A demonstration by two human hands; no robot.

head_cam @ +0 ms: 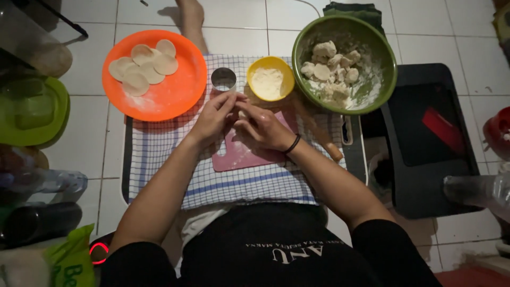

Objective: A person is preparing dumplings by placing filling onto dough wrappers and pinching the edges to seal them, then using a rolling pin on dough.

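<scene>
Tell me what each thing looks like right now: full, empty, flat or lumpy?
Orange plate: holds five flat dough rounds.
Green bowl: holds floury dough lumps.
Yellow bowl: has flour in it.
Metal ring cutter: upright, empty.
Pink board: flat on the checked cloth.
Rolling pin: lying down, unheld.
Left hand and right hand: fingers pinched together over the board.

The person wears a black short-sleeved top with pale lettering printed across the chest, the sleeves ending above the elbows and both forearms bare. A thin black band circles the wrist of the right hand (264, 129). The left hand (212, 118) carries no ring, band or glove
</scene>
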